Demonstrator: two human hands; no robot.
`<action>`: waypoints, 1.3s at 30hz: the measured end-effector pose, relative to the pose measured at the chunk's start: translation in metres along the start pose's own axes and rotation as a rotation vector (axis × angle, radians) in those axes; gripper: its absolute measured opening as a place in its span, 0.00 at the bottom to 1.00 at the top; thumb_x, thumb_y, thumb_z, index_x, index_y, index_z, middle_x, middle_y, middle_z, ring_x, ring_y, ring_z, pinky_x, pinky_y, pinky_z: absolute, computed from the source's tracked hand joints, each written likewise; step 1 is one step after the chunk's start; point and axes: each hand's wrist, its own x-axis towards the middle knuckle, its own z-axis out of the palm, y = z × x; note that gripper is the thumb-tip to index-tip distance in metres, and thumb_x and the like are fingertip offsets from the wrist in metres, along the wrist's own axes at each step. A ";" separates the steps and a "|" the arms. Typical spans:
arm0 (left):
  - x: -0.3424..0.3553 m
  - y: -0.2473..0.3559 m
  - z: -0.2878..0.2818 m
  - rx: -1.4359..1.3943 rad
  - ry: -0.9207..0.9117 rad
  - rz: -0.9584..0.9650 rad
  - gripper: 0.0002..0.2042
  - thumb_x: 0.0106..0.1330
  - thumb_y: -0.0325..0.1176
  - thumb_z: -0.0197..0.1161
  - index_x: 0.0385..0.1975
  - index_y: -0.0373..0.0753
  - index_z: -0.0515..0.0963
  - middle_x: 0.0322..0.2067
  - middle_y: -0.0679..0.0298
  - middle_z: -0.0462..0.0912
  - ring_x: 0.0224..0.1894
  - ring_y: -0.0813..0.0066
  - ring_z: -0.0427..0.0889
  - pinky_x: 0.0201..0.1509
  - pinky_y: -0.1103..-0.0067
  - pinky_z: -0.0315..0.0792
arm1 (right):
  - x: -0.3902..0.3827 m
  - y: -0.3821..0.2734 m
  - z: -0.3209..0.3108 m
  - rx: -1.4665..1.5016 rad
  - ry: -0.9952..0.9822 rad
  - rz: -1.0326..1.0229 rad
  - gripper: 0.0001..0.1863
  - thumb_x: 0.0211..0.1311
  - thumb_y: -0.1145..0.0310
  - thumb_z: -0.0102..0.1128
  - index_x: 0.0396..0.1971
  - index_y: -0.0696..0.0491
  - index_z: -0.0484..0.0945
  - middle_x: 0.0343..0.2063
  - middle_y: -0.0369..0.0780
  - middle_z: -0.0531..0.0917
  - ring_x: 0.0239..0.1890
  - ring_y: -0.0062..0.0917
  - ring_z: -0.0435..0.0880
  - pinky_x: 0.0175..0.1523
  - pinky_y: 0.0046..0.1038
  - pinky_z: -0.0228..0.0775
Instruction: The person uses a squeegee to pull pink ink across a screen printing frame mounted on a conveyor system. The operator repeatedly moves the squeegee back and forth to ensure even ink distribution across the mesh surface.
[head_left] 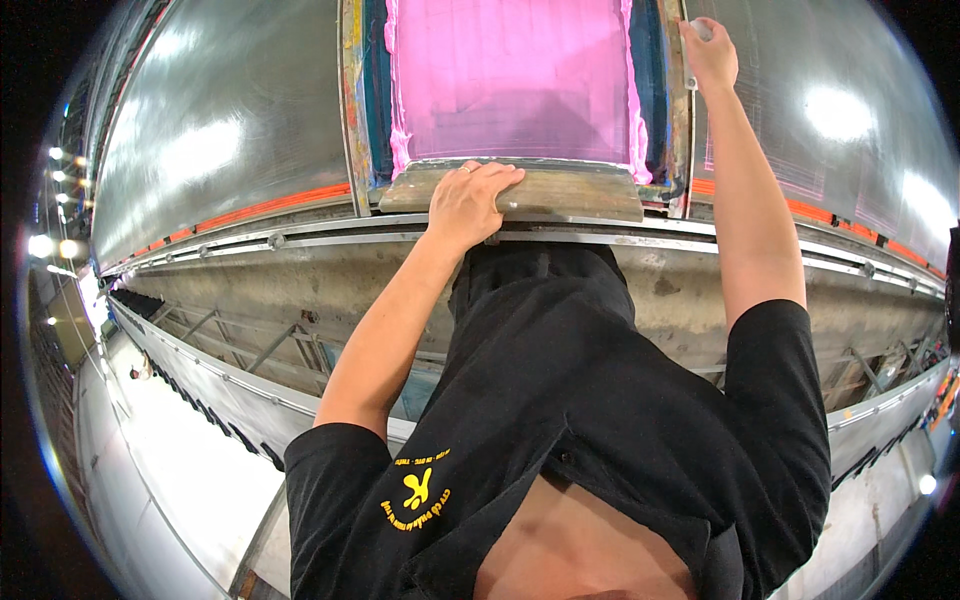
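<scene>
A screen-printing frame (684, 130) lies on the long table in front of me, its mesh (515, 80) covered with bright pink ink. Along the frame's near end rests a wide squeegee (570, 192) with a worn wooden handle. My left hand (465, 205) is closed over the left part of that handle, fingers lying across its top. At the far right, my right hand (711, 58) is curled beside the frame's right edge. A small whitish thing (703, 31) shows between its thumb and fingers; its kind is unclear.
The shiny grey table (230, 120) stretches to both sides, with an orange strip (250, 208) near its front. A metal rail (330, 228) runs along the front edge, close to my body. Thick pink ink ridges (638, 120) line the mesh sides. Behind me stands another long rail structure (230, 370).
</scene>
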 end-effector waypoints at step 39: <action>-0.003 -0.005 -0.002 -0.034 0.052 0.003 0.12 0.51 0.32 0.71 0.37 0.49 0.86 0.37 0.64 0.86 0.45 0.61 0.85 0.47 0.65 0.79 | 0.045 0.045 -0.001 0.077 -0.237 -0.185 0.23 0.75 0.58 0.57 0.57 0.62 0.79 0.51 0.48 0.85 0.50 0.36 0.84 0.58 0.37 0.77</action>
